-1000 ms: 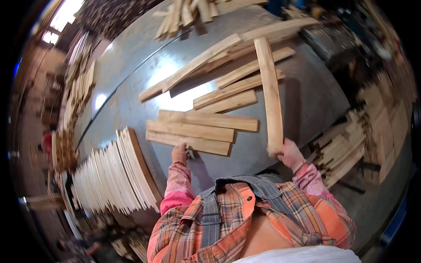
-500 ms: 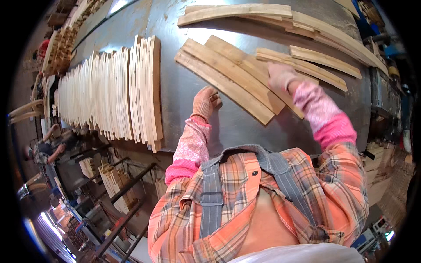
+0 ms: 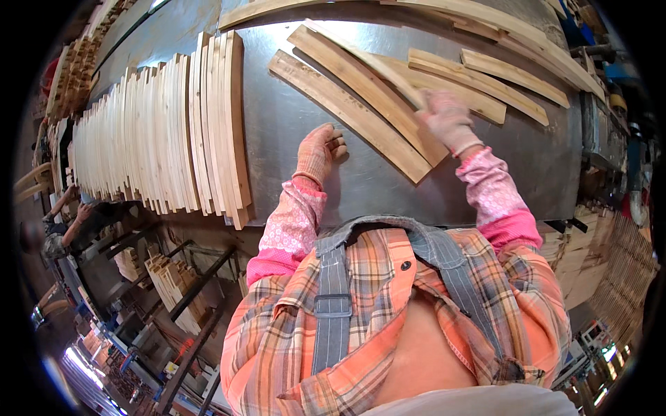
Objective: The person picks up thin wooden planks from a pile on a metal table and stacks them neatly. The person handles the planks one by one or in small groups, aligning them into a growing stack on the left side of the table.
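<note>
My right hand (image 3: 446, 119), in a pale knit glove, grips the near end of a wooden slat (image 3: 368, 61) that is tilted up on its edge. Just left of that slat, a wider board (image 3: 371, 93) lies flat, and beside it a second flat board (image 3: 350, 114) is angled the same way. My left hand (image 3: 321, 150), also gloved, hovers at or rests on the metal table, a short way left of the boards. Its fingers are curled together, with nothing visible in them.
A long row of upright slats (image 3: 152, 132) stands on the metal table (image 3: 277, 184) at left. More boards (image 3: 479, 83) lie at right, and long curved pieces (image 3: 499, 21) along the far side. A person (image 3: 66, 225) is at the far left, beyond a dark metal rack (image 3: 201, 284).
My right hand has moved slightly down, and one slat is now tipped onto its edge in it. The flat boards have spread apart. My left hand stays curled by the boards.
</note>
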Motion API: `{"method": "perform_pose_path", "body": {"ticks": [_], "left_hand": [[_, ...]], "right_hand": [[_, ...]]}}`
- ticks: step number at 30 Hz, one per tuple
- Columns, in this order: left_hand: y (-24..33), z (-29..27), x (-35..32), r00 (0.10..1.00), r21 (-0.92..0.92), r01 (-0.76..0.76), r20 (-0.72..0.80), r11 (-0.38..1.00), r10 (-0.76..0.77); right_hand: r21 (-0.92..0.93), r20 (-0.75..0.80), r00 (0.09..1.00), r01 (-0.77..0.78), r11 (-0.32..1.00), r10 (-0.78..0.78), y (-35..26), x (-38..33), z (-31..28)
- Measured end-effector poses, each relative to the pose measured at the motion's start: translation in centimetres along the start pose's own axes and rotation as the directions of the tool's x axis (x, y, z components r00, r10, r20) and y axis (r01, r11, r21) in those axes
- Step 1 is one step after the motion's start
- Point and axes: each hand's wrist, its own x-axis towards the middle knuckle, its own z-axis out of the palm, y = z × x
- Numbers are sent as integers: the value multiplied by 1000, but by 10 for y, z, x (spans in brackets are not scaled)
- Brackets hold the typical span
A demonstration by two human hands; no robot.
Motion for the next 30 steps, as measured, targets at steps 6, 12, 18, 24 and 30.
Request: {"method": "perform_pose_path", "body": {"ticks": [6,12,18,24,30], "left_hand": [[10,6,-9,990,56,-68,129,996,60],[8,40,9,982,-64,-125,-148,990,114],[52,39,17,929,908,-179,28,380,369],[91,39,4,874,983,152,-181,98,451],[103,21,-9,798,976,185,-81,-115,597]], "right_hand": [[117,332,906,-317,941,264,-55,-9,17],[420,410,880,-415,807,239,-95,-25,38],[853,404,915,-378,360,5,-143,-37,63],[904,428,869,-415,107,-249,-185,-11,87],[534,543,806,-113,838,-237,-240,28,60]]}}
